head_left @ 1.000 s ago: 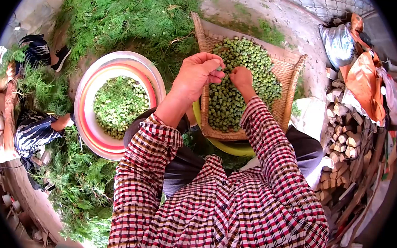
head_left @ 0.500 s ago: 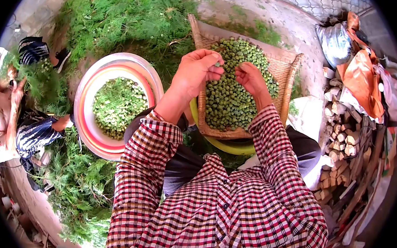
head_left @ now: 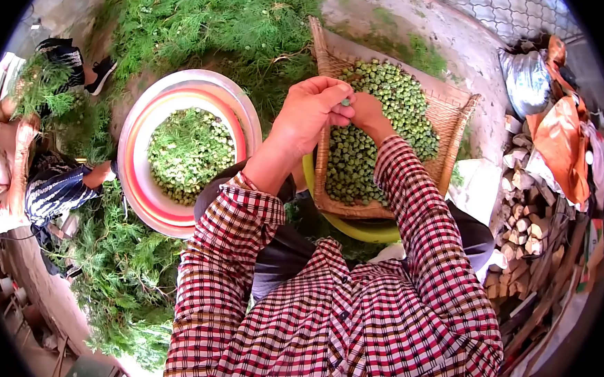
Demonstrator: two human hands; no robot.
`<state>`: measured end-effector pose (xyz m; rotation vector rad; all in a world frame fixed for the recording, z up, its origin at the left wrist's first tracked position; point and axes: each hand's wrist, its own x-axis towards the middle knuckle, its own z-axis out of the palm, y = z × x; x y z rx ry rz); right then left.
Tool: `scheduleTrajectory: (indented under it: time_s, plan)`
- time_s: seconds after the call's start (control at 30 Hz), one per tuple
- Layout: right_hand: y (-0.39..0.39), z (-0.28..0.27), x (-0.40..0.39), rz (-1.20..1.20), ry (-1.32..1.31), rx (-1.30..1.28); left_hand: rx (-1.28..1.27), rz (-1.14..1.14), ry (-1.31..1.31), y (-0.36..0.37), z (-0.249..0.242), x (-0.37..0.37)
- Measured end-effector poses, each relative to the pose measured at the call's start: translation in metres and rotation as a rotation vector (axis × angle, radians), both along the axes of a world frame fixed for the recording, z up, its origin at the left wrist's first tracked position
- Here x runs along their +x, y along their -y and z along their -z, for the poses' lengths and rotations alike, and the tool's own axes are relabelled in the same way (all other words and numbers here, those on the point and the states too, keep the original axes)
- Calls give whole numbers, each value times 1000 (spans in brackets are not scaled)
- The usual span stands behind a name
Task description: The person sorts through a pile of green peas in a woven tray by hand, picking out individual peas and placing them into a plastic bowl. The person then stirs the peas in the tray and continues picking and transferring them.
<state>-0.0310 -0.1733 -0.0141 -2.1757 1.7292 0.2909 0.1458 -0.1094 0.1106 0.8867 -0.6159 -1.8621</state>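
Note:
My left hand [head_left: 311, 116] is closed above the wicker tray, pinching a small green cone [head_left: 346, 102] between thumb and fingers. Against its fingertips is my right hand [head_left: 369, 114], its fingers curled together and partly hidden, so anything in them cannot be made out. Under both hands, a heap of small green cones [head_left: 359, 166] covers much of the wicker tray [head_left: 451, 139]. The tray sits over a yellow-green basin [head_left: 368, 232] between my knees.
To the left, a metal basin [head_left: 130, 192] with a red-and-white inner bowl holds cones and green sprigs. Cut evergreen branches [head_left: 209, 17] cover the ground. Another person [head_left: 3, 163] sits at far left, holding a sprig. Split firewood [head_left: 521, 226] and bags are stacked right.
My right hand has moved left from over the heap to meet my left hand's fingertips. The whole view has shifted slightly right. At far left, the other person's hands and sprig have moved.

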Motion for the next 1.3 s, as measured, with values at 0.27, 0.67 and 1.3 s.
scheduleTrajectory:
  time_s: [0.27, 0.67, 1.3]
  plan:
    - [-21, -22, -52, 595, 852, 302, -14, 28, 18, -2, 5, -3]
    - [-182, -87, -97, 516, 1035, 540, 39, 271, 231, -17, 36, -46]
    - [-156, -26, -172, 477, 336, -138, 1, 132, 275, -14, 7, -25]
